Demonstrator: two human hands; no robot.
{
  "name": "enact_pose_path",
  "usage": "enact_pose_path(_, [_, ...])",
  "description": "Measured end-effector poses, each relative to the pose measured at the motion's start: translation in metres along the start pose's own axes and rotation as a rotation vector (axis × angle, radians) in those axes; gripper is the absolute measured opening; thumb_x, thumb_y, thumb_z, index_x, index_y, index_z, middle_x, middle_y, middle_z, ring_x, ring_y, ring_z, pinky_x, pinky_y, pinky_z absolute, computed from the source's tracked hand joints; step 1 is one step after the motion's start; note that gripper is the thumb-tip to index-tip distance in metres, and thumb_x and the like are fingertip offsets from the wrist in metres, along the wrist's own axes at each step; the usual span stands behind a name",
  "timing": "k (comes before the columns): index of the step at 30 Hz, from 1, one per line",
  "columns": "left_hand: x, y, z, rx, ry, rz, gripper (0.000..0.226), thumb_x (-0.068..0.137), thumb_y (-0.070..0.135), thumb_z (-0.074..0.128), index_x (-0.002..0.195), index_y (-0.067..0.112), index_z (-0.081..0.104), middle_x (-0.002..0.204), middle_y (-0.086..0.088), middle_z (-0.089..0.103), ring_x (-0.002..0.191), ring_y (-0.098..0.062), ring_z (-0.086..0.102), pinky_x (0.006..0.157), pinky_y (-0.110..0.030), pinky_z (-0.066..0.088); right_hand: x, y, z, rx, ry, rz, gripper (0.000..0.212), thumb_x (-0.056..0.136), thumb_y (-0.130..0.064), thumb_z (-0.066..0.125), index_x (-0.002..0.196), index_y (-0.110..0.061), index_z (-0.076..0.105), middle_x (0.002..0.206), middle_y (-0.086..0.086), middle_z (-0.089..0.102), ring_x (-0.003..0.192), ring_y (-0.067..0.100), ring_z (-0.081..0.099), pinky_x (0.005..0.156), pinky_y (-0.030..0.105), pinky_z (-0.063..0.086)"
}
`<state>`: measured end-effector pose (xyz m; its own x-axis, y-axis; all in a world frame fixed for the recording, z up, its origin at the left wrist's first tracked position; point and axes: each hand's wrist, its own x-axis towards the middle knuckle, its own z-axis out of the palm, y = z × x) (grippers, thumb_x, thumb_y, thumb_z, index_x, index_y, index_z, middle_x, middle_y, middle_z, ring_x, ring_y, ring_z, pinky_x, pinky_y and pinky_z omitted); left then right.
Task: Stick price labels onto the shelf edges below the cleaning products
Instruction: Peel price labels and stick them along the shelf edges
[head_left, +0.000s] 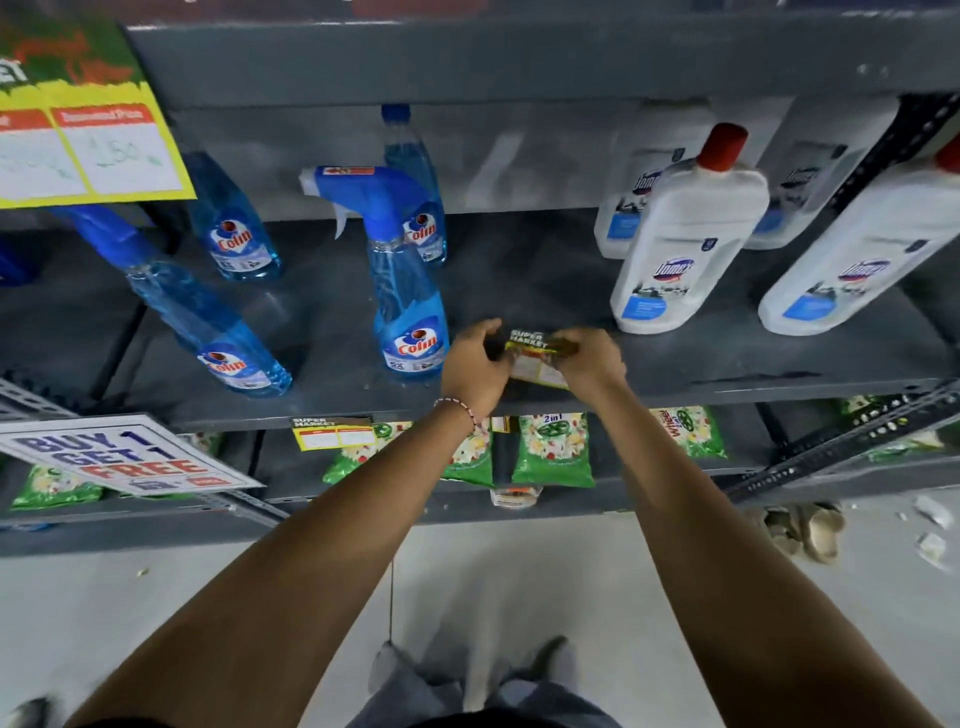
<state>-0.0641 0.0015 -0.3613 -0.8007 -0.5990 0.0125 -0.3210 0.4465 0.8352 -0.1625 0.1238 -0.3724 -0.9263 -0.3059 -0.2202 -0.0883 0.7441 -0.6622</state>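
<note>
Both forearms reach out from the bottom edge over a pale floor (156, 597). Left hand (475, 366), beaded bracelet (457, 408) at the wrist, and right hand (589, 361) meet above the grey shelf (337, 312). Fingers of both hands pinch a price label (535, 356), yellow with "SUPER MARKET" on a dark band, one hand at each end; label sits just above the shelf's front edge. A second label (335, 432) is stuck to the shelf edge to the left, below the nearest Colin spray bottle (408, 291). More blue Colin bottles (223, 228) stand left and behind. White Domex bottles (685, 234), red caps, stand right. Green packets (553, 449) lie on the lower shelf.
</note>
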Motion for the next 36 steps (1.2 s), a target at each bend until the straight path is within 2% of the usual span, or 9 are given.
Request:
enact_pose_path(2, [-0.001, 0.008, 0.001, 0.014, 0.026, 0.084, 0.036, 0.082, 0.012, 0.071, 0.118, 0.013, 0.067, 0.117, -0.006, 0.071, 0.107, -0.015, 0.064, 0.098, -0.029, 0.049, -0.012, 0.009, -0.005, 0.084, -0.042, -0.133, 0.025, 0.083, -0.026, 0.071, 0.108, -0.026, 0.073, 0.107, 0.004, 0.074, 0.104, 0.024, 0.066, 0.094, 0.036, 0.050])
enact_pose_path(6, [-0.012, 0.029, 0.021, 0.039, -0.028, 0.138, 0.010, 0.082, 0.005, 0.071, 0.089, 0.006, 0.078, 0.090, -0.009, 0.079, 0.079, -0.011, 0.070, 0.080, -0.021, 0.055, -0.033, 0.037, -0.033, 0.171, -0.052, -0.283, 0.030, 0.078, -0.014, 0.078, 0.108, -0.016, 0.073, 0.097, -0.008, 0.071, 0.091, 0.005, 0.065, 0.075, 0.005, 0.045])
enact_pose_path(10, [-0.027, 0.054, 0.058, 0.060, -0.118, 0.079, 0.007, 0.079, 0.003, 0.072, 0.083, 0.005, 0.078, 0.085, -0.012, 0.079, 0.072, -0.015, 0.069, 0.065, -0.012, 0.049, -0.033, 0.082, -0.069, 0.257, -0.005, -0.294, 0.017, 0.081, -0.013, 0.075, 0.098, -0.017, 0.075, 0.092, -0.004, 0.075, 0.087, 0.009, 0.069, 0.078, 0.010, 0.049])
enact_pose_path(12, [-0.034, 0.067, 0.081, 0.130, -0.173, 0.080, 0.008, 0.077, 0.004, 0.072, 0.081, 0.005, 0.079, 0.086, -0.011, 0.079, 0.079, -0.017, 0.071, 0.071, -0.017, 0.051, -0.033, 0.107, -0.086, 0.245, 0.028, -0.294, 0.016, 0.081, -0.010, 0.074, 0.096, -0.016, 0.076, 0.089, -0.003, 0.074, 0.085, 0.011, 0.069, 0.074, 0.006, 0.047])
enact_pose_path(15, [-0.045, 0.089, 0.119, 0.176, -0.273, 0.089, 0.011, 0.077, 0.003, 0.069, 0.080, 0.006, 0.079, 0.088, -0.011, 0.078, 0.086, -0.020, 0.071, 0.080, -0.021, 0.051, -0.032, 0.147, -0.111, 0.264, 0.096, -0.223, 0.018, 0.076, -0.010, 0.077, 0.093, -0.016, 0.076, 0.089, 0.000, 0.076, 0.083, 0.014, 0.069, 0.077, 0.018, 0.051])
enact_pose_path(20, [-0.057, 0.119, 0.178, 0.192, -0.352, 0.107, 0.010, 0.080, 0.004, 0.067, 0.081, 0.002, 0.077, 0.090, -0.013, 0.077, 0.088, -0.023, 0.070, 0.083, -0.032, 0.055, -0.027, 0.196, -0.142, 0.179, 0.213, -0.119, 0.012, 0.079, -0.017, 0.077, 0.091, -0.017, 0.077, 0.081, -0.005, 0.069, 0.075, 0.008, 0.060, 0.063, -0.004, 0.035])
enact_pose_path(24, [-0.055, 0.131, 0.204, 0.228, -0.345, 0.103, 0.009, 0.083, 0.008, 0.068, 0.079, 0.002, 0.074, 0.089, -0.013, 0.075, 0.085, -0.024, 0.068, 0.077, -0.033, 0.054, -0.016, 0.217, -0.153, 0.205, 0.247, -0.090, 0.009, 0.078, -0.020, 0.078, 0.088, -0.019, 0.076, 0.084, -0.001, 0.072, 0.075, 0.012, 0.064, 0.062, 0.002, 0.039])
enact_pose_path(31, [-0.047, 0.138, 0.217, 0.330, -0.314, 0.113, 0.012, 0.080, 0.010, 0.067, 0.072, 0.002, 0.067, 0.081, -0.015, 0.072, 0.079, -0.028, 0.066, 0.069, -0.037, 0.055, -0.008, 0.223, -0.145, 0.146, 0.371, -0.139, 0.012, 0.077, -0.021, 0.078, 0.082, -0.015, 0.069, 0.085, 0.003, 0.070, 0.079, 0.022, 0.062, 0.067, 0.035, 0.051])
enact_pose_path(36, [-0.044, 0.135, 0.208, 0.411, -0.347, 0.227, 0.025, 0.087, 0.018, 0.065, 0.079, 0.010, 0.042, 0.083, -0.020, 0.064, 0.071, -0.033, 0.055, 0.063, -0.039, 0.047, -0.012, 0.220, -0.140, 0.039, 0.537, -0.089, 0.015, 0.078, -0.022, 0.076, 0.087, -0.016, 0.066, 0.094, 0.003, 0.067, 0.091, 0.027, 0.056, 0.071, 0.040, 0.049])
